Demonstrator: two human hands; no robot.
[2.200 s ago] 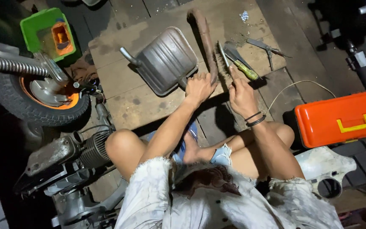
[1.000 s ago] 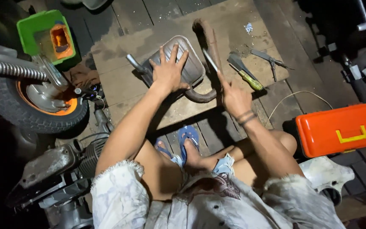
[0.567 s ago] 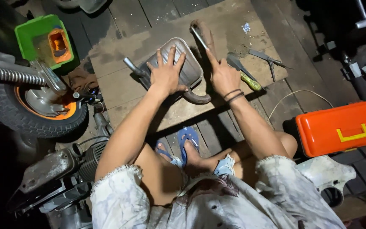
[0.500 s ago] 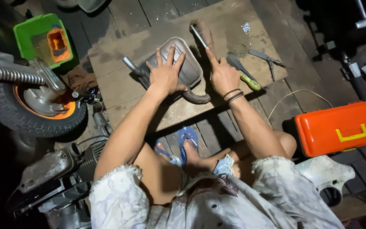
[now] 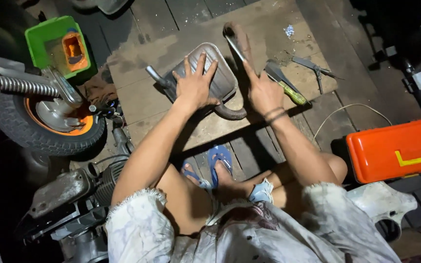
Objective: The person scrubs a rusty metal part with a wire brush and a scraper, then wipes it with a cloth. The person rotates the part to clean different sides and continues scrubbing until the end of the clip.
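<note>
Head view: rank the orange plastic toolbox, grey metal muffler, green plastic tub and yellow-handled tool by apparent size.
1. Orange plastic toolbox, partly cut off.
2. Grey metal muffler and green plastic tub: too close to rank; a hand covers the muffler.
3. Yellow-handled tool.

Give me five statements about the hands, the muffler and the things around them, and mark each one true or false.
1. The left hand lies spread flat on the grey muffler. True.
2. The right hand holds a wire brush against the rusty pipe. True.
3. The toolbox is blue and stands open. False: it is orange with a yellow latch, and its lid is down.
4. The green bin sits at the person's right. False: it sits at the far left, beyond the wheel.
5. A yellow-handled tool lies on the board beside the right hand. True.
</note>
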